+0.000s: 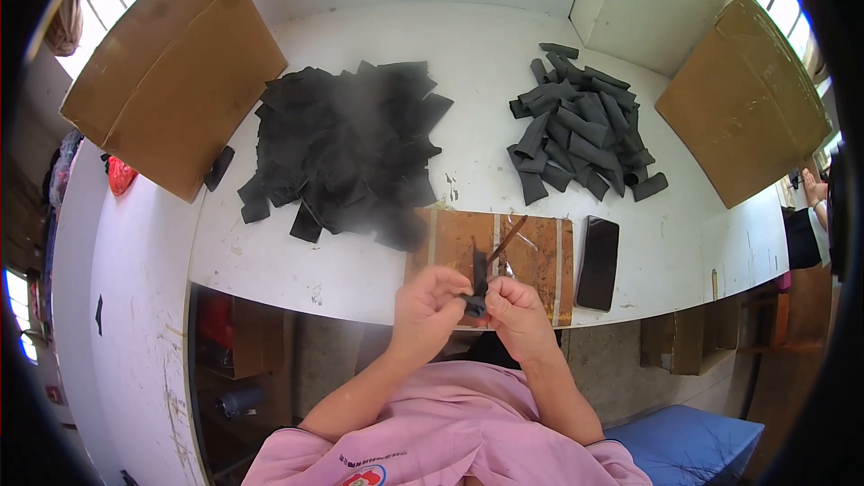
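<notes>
White tabletop (486, 45): scuffed, brown board (450, 238) at its near edge.
Black piece (475, 306): over the board — left hand (427, 313) and right hand (522, 317) pinch it, fingertips closed.
Brown stick (509, 238): slanting beyond the fingers.
Flat black pieces (346, 153): heaped left; rolled black pieces (587, 130), right.
Pink shirt (432, 441): printed lettering, round badge (365, 476).
Cardboard boxes (171, 72): flanking both heaps — insides hidden.
</notes>
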Demonstrator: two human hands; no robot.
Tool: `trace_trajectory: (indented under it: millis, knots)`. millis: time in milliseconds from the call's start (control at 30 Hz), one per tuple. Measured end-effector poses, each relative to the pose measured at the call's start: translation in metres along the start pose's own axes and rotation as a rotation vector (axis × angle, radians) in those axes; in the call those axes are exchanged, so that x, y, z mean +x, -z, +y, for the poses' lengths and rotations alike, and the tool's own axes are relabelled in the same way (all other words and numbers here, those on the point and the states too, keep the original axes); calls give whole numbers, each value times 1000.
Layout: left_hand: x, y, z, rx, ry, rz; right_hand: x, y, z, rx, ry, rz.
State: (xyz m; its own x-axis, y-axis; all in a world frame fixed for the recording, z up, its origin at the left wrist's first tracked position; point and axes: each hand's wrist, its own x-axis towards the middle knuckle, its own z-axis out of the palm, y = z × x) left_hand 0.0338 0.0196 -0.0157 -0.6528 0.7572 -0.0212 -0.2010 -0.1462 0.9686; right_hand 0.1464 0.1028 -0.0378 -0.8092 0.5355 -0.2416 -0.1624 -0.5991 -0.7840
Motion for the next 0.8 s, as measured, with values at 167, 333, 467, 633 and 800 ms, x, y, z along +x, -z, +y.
trace_trajectory:
  millis: [167, 333, 467, 633, 800]
  knots:
    - [-1, 6, 23, -525, 409, -571, -5, 7, 2, 53, 158, -133]
    - [-11, -7, 36, 66, 147, -322, -3, -1, -25, -79, 310, -101]
    - [-10, -18, 7, 289, -351, -81, -1, -10, -41, -607, 589, -12]
    - [-2, -27, 26, 137, -264, -44, -5, -22, -55, -665, 561, 89]
    - [23, -18, 49, -769, 222, -472, 0, -35, -84, -430, 409, 51]
